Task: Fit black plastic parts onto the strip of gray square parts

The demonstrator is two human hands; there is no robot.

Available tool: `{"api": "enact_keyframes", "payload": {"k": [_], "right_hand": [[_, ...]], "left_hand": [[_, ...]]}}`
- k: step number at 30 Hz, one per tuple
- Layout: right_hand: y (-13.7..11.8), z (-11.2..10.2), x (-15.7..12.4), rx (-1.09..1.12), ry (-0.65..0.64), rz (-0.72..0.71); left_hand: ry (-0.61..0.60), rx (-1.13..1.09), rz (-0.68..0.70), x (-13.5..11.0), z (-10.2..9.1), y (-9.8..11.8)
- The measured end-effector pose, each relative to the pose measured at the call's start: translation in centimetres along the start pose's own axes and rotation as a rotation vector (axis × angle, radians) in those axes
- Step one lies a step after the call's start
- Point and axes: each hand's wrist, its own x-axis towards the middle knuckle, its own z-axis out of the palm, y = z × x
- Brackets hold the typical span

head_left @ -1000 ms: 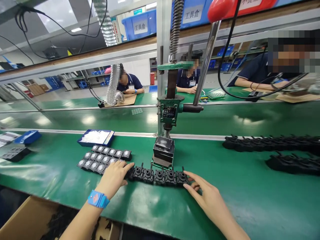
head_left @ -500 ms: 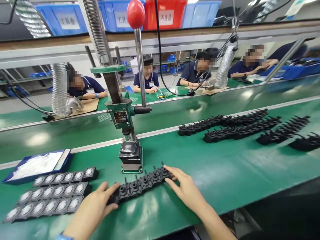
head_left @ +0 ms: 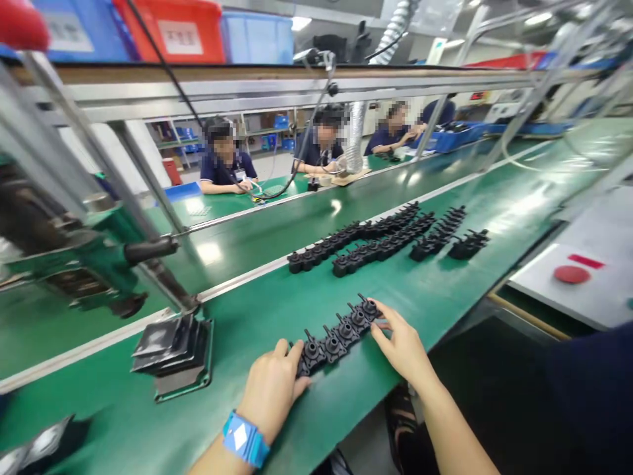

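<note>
A black strip of several joined round moulded parts [head_left: 339, 333] lies on the green bench near its front edge. My left hand [head_left: 273, 389], with a blue wristband, grips the strip's left end, thumb and fingers curled round it. My right hand [head_left: 403, 343] pinches the strip's right end with its fingertips. Both hands rest on the bench surface.
A green hand press [head_left: 99, 260] with a black die block [head_left: 171, 349] stands at the left. Rows of more black strips [head_left: 376, 241] lie further along the bench. Several seated people work across the conveyor. A white surface with a red disc [head_left: 571, 274] is at right.
The view has swung right. Both hands have carried the black strip to the right, away from the press base, along the bench's front edge.
</note>
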Motion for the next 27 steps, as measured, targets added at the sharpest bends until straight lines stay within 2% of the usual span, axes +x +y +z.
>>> {"api": "enact_keyframes", "payload": {"k": [6, 10, 13, 16, 19, 21, 24, 27], "right_hand": [[6.1, -2.6, 5.3, -0.038, 0.188, 0.127], [9.5, -3.9, 9.8, -0.031, 0.281, 0.177], [11.1, -4.5, 12.7, -0.008, 0.311, 0.196], [11.9, -4.7, 14.2, 0.016, 0.358, 0.224], [12.1, -4.7, 13.9, 0.040, 0.439, 0.258], [11.5, -4.6, 12.8, 0.059, 0.480, 0.270], [9.7, -4.4, 10.0, 0.096, 0.497, 0.256], [8.1, -3.3, 6.3, 0.134, 0.409, 0.195]], "left_hand": [[0.023, -0.002, 0.110, 8.9, -1.6, 6.2], [0.051, -0.006, 0.143, 14.4, -2.4, 9.5], [0.080, -0.011, 0.145, 17.7, -3.0, 11.3], [0.111, -0.021, 0.147, 19.5, -3.5, 12.2], [0.127, -0.031, 0.154, 18.9, -3.6, 12.2], [0.139, -0.048, 0.194, 17.0, -2.7, 11.3], [0.189, -0.079, 0.316, 12.3, 0.2, 8.7], [0.237, -0.065, 0.421, 6.3, 4.1, 5.2]]}}
